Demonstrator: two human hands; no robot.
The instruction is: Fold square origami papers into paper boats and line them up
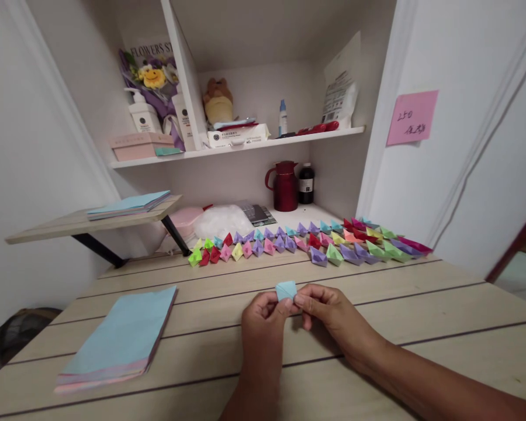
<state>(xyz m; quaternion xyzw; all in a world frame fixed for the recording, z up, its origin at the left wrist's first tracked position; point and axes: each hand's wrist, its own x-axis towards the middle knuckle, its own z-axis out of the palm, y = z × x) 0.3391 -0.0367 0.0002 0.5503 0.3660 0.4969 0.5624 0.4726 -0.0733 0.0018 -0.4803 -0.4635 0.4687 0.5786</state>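
A small folded piece of light-blue paper is held just above the table, in front of me. My left hand pinches its lower left part between thumb and fingers. At its lower right corner, my right hand grips the paper with thumb and forefinger. Fold lines cross the paper's face. Beyond the hands stand rows of small folded paper boats in purple, green, pink, red, yellow and blue. To the left lies a stack of coloured paper sheets, with a light-blue sheet on top.
A raised wooden shelf at the left carries another paper stack. Behind the boats is a white cabinet holding a red jug, a dark bottle and a clear plastic bag. A pink note sticks to the right wall.
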